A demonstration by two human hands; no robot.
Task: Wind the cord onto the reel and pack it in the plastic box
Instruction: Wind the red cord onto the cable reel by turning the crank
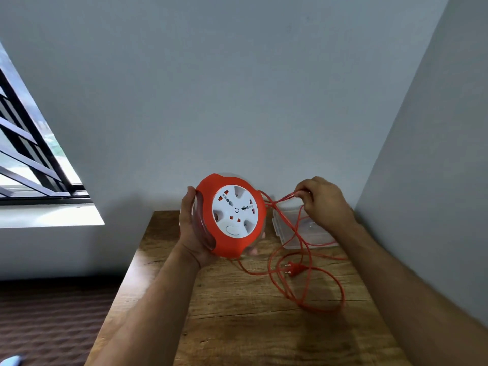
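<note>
An orange reel [232, 215] with a white socket face is lifted above the table, tilted toward me. My left hand [190, 228] grips its left side and underside. My right hand [320, 200] pinches a doubled strand of the orange cord [309, 283] to the right of the reel. The cord runs from the reel to those fingers, then drops in loose loops onto the table. Its orange plug [293, 268] lies among the loops. A clear plastic box [290, 235] sits on the table behind, partly hidden by my right hand.
The wooden table [237, 326] stands in a corner, with grey walls behind and to the right. A barred window [29, 154] is at the left. Dark floor [52, 318] lies left of the table.
</note>
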